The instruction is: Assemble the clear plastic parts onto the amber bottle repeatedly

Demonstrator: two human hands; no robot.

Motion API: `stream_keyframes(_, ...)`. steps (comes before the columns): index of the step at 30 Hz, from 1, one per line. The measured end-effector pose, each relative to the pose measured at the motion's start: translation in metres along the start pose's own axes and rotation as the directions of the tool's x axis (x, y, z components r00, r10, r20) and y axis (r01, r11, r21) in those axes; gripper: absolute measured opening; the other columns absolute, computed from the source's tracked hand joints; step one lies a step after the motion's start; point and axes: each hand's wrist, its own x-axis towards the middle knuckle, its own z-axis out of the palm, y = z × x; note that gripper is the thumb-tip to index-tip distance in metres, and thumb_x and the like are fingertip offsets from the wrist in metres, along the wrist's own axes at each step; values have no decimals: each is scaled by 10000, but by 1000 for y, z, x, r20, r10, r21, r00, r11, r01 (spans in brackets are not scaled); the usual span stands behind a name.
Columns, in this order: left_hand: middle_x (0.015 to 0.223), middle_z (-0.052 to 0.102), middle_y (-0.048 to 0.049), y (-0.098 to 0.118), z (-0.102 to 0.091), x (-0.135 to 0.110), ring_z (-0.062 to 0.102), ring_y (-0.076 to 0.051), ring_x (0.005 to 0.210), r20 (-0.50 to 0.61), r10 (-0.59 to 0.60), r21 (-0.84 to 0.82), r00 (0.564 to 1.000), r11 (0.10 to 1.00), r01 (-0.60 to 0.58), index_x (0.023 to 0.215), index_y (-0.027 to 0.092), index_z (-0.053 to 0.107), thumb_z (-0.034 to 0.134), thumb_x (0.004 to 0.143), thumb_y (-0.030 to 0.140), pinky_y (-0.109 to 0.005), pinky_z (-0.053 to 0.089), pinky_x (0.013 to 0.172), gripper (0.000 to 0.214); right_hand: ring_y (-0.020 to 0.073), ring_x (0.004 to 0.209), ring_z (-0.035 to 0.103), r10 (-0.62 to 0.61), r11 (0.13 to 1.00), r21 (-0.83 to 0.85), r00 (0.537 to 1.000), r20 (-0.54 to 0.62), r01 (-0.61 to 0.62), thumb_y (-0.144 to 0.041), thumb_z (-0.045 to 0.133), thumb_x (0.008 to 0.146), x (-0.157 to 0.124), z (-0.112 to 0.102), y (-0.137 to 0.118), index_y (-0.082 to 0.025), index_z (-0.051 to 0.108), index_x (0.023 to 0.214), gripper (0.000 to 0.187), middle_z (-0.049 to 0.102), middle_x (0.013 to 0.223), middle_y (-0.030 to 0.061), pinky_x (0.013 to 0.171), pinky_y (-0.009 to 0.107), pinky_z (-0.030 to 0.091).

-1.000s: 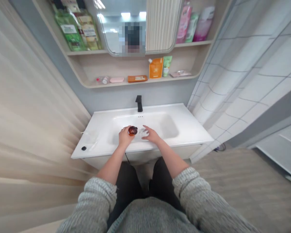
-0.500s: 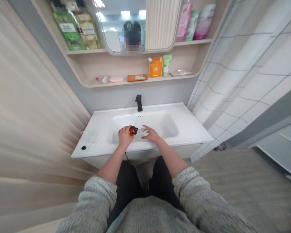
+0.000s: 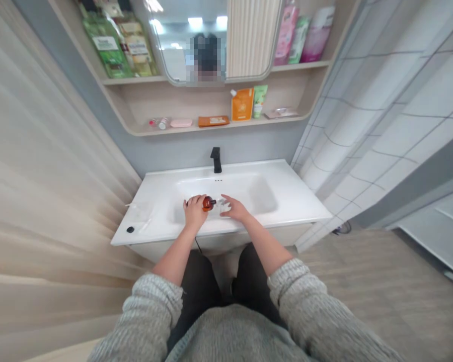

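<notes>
The left hand (image 3: 193, 212) is clenching a small amber bottle (image 3: 208, 203) above the white basin (image 3: 226, 188), its long axis lying sideways, capped end pointing toward the right hand (image 3: 236, 210). That hand's fingers are spread open, reaching just beside some crumpled clear plastic (image 3: 222, 204).
</notes>
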Motion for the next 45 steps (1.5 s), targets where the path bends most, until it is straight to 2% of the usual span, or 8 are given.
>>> stream_keyframes(6, 1508, 708, -148, 4, -3, -3, 585, -388, 1430, -4, 26, 28, 1000, 999, -26, 1514, 313, 679, 673, 911, 161, -694, 224, 1353, 622, 217, 949, 706, -17, 1000, -2, 1000, -7, 17, -271, 1043, 642, -1, 0, 0, -328, 600, 1637, 1090, 801, 1224, 47, 983, 394, 594)
stream_keyframes(20, 1503, 708, -140, 6, -5, -4, 583, -389, 1429, -6, 28, 36, 1000, 999, -28, 1507, 315, 683, 641, 936, 157, -684, 215, 1358, 595, 261, 1114, 736, -23, 1000, 12, 1000, 3, 23, -235, 1034, 649, -1, 0, -1, -318, 624, 1605, 1043, 785, 1315, 67, 1021, 395, 591)
stream_keyframes(36, 1501, 705, -144, 6, -6, -5, 576, -398, 1433, -8, 31, 28, 999, 999, -31, 1516, 319, 681, 638, 939, 161, -694, 210, 1354, 600, 259, 1115, 740, -19, 1000, 12, 1000, -7, 19, -253, 1018, 664, -2, 0, -2, -314, 656, 1545, 954, 794, 1300, 59, 1039, 411, 585)
stream_keyframes(45, 1499, 708, -144, 6, -5, -5, 583, -390, 1424, -7, 27, 38, 1000, 999, -27, 1517, 317, 680, 622, 934, 148, -689, 215, 1355, 609, 256, 1103, 740, -8, 1000, 11, 1000, -3, 8, -236, 1016, 646, -3, -1, -3, -313, 653, 1549, 976, 793, 1288, 56, 1024, 399, 582)
